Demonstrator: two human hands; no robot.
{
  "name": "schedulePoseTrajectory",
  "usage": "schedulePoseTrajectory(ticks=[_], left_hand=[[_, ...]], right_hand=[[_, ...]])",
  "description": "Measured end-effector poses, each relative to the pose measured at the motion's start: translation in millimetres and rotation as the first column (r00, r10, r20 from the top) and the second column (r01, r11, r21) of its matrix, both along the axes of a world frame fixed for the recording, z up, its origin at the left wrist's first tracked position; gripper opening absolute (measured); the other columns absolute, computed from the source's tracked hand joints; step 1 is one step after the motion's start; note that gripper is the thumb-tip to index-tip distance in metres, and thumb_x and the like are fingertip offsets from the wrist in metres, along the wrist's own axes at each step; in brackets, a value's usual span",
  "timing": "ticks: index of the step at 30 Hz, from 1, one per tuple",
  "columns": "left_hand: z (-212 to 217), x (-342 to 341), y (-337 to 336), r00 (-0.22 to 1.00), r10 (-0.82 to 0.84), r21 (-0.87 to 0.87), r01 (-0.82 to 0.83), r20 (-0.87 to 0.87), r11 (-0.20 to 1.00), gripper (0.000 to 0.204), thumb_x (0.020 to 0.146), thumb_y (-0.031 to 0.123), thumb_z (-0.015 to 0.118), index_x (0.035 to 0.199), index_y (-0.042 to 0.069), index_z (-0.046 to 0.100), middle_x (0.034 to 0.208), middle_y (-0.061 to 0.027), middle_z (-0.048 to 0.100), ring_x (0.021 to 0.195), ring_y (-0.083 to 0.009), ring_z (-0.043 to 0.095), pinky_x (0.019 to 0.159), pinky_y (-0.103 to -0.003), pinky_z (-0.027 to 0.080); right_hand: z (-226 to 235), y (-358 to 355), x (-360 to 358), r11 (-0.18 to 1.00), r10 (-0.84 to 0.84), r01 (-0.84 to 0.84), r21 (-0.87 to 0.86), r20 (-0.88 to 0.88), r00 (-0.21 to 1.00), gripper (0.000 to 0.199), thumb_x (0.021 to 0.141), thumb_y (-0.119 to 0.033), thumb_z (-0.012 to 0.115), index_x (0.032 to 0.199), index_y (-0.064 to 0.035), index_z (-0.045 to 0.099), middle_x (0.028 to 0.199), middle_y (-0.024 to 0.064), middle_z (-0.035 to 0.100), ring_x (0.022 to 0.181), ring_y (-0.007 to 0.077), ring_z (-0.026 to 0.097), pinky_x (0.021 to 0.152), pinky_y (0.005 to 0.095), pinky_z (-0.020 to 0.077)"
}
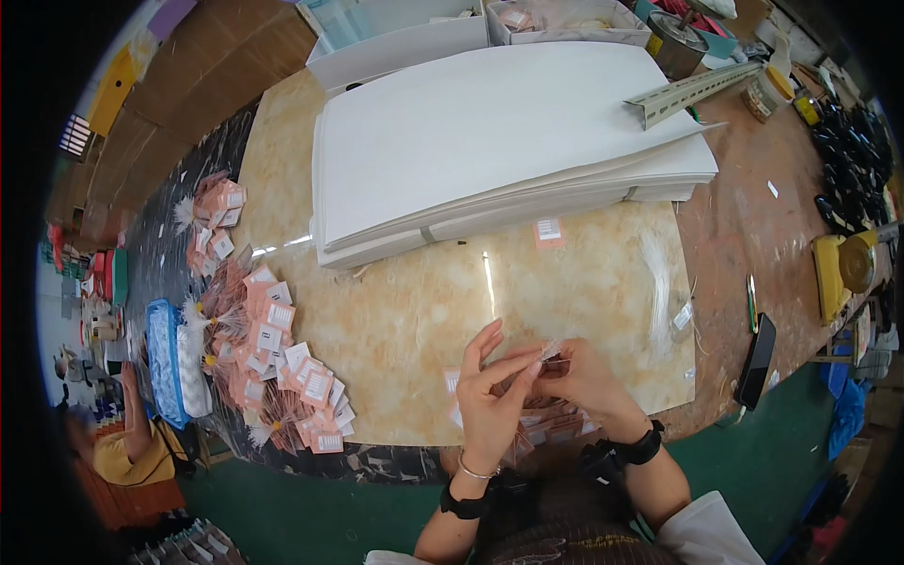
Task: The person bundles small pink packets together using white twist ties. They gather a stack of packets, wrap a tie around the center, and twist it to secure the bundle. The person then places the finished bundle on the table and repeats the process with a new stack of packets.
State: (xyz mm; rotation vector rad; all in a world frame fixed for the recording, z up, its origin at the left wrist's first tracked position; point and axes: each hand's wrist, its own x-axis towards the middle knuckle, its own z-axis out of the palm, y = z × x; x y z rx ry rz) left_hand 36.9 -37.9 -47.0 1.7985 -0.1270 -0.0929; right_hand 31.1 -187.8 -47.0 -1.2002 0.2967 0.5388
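Watching remotely, I see the left hand [492, 395] and right hand [590, 381] meet at the fingertips, pinching a small clear piece [550, 351] above tags [556, 426] at the table's [405, 377] near edge; a loosened pinch, I judge, could drop it among them.

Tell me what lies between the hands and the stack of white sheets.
In the head view: marbled tabletop, with a pink-and-white card and a tiny dark speck, both near the stack.
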Motion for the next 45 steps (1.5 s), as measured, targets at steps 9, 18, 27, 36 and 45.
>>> schedulePoseTrajectory(ticks=[9,18,27,36,45], left_hand=[[14.6,6.6,8.4,0.936,-0.243,-0.365,0.140,-0.253,0.920,0.024,0.086,0.000,0.062,0.109,-0.003,0.067,0.136,-0.0152,0.049,0.116,-0.0223,0.054,0.095,-0.030,0.045],[4.7,7.8,11.7,0.904,-0.398,-0.288,0.343,-0.155,0.894,0.058,0.091,0.011,0.060,0.142,0.003,0.034,0.137,-0.0182,0.047,0.121,-0.0250,0.050,0.101,-0.033,0.039],[14.8,6.4,14.5,0.845,-0.465,-0.331,0.374,-0.263,0.866,0.083,0.081,0.003,0.070,0.147,0.004,0.022,0.128,-0.0150,0.053,0.115,-0.0184,0.050,0.098,-0.031,0.040],[11.7,9.3,21.8,0.746,-0.510,-0.221,0.461,-0.429,0.859,0.022,0.089,0.009,0.061,0.108,-0.001,0.059,0.087,-0.0002,0.064,0.082,-0.0051,0.056,0.072,-0.022,0.046],[13.0,10.1,23.9,0.740,-0.579,-0.259,0.518,-0.341,0.815,0.018,0.085,0.011,0.066,0.099,0.001,0.063,0.088,-0.0011,0.062,0.086,-0.0089,0.056,0.078,-0.025,0.045]], right_hand=[[3.2,-5.7,4.6,0.987,0.135,-0.123,-0.102,0.130,0.982,0.016,0.073,0.001,0.068,0.089,0.0044,0.070,0.083,0.0082,0.070,0.076,0.0100,0.062,0.068,0.0262,0.0507],[-1.3,-3.2,5.8,0.974,0.182,-0.140,-0.178,0.248,0.952,0.014,0.077,0.000,0.066,0.090,0.0028,0.071,0.082,0.0067,0.071,0.073,0.0091,0.062,0.068,0.0261,0.0508],[22.0,-9.4,12.8,0.977,0.179,-0.146,-0.156,0.219,0.959,0.011,0.079,-0.001,0.070,0.090,0.0033,0.072,0.088,0.0085,0.069,0.078,0.0130,0.063,0.069,0.0250,0.0503],[37.9,-12.5,16.4,0.927,0.230,-0.100,-0.361,0.339,0.912,0.007,0.077,0.002,0.071,0.084,0.0007,0.073,0.082,0.0058,0.065,0.071,0.0113,0.061,0.063,0.0236,0.0477],[46.2,-14.9,22.0,0.893,0.295,-0.147,-0.426,0.308,0.904,0.003,0.078,0.002,0.070,0.081,0.0039,0.070,0.078,0.0078,0.063,0.062,0.0117,0.062,0.053,0.0233,0.0483]])
